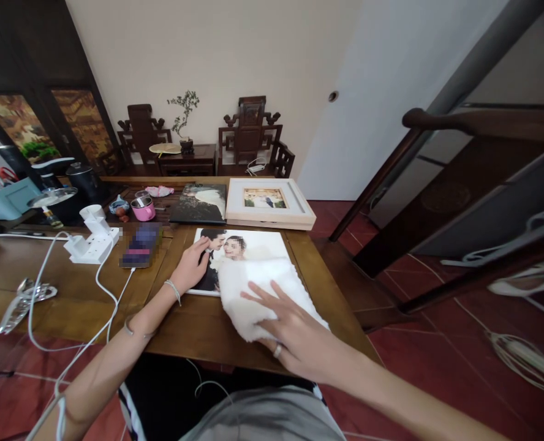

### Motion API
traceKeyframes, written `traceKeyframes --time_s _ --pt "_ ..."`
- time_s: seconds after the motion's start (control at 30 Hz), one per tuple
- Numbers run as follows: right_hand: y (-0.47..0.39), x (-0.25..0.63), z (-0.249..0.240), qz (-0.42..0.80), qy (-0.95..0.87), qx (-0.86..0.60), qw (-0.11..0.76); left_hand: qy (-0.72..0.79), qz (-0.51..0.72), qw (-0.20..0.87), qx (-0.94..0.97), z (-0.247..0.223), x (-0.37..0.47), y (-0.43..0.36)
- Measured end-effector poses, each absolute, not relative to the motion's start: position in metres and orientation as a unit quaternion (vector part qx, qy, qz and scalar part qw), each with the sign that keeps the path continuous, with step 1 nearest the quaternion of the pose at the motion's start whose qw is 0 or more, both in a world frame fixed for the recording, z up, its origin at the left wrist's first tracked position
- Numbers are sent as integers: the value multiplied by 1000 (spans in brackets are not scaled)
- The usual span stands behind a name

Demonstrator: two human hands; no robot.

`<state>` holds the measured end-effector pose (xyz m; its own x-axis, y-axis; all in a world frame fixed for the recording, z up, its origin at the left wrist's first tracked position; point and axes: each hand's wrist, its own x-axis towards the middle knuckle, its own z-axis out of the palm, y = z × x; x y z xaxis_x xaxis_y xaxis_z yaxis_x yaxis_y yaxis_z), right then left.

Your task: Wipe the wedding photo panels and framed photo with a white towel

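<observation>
A wedding photo panel (265,241) lies flat near the front edge of the wooden table, showing a couple in a dark suit and white dress. My left hand (192,263) rests on the panel's left side with its fingers stretched out over the printed picture. A fluffy white cloth (249,282) covers the lower right of the panel and hangs past its edge. My right hand (294,331), with a ring on one finger, grips the cloth, two fingers spread on top and the others partly hidden in a fold.
Behind the panel lie a dark photo album (198,205) and a white framed photo (294,205). To the left are a phone (141,246) on a cable, a white power strip (95,245), a pink cup (143,208) and a dark kettle (84,180). A wooden chair (400,202) stands at the right.
</observation>
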<state>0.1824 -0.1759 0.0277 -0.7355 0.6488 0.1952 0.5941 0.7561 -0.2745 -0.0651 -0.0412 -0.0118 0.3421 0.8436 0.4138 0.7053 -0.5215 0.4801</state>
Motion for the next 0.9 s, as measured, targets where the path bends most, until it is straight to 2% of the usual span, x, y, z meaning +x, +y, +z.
traceKeyframes --time_s 0.5,0.67,0.9 --pt "-37 164 33 28 -910 -395 120 472 315 103 817 -10 -66 -41" --pt "-80 157 31 21 -905 -409 117 469 324 107 814 -13 -66 -41" --pt "-167 163 34 93 -924 -351 123 472 316 99 817 -14 -66 -40"
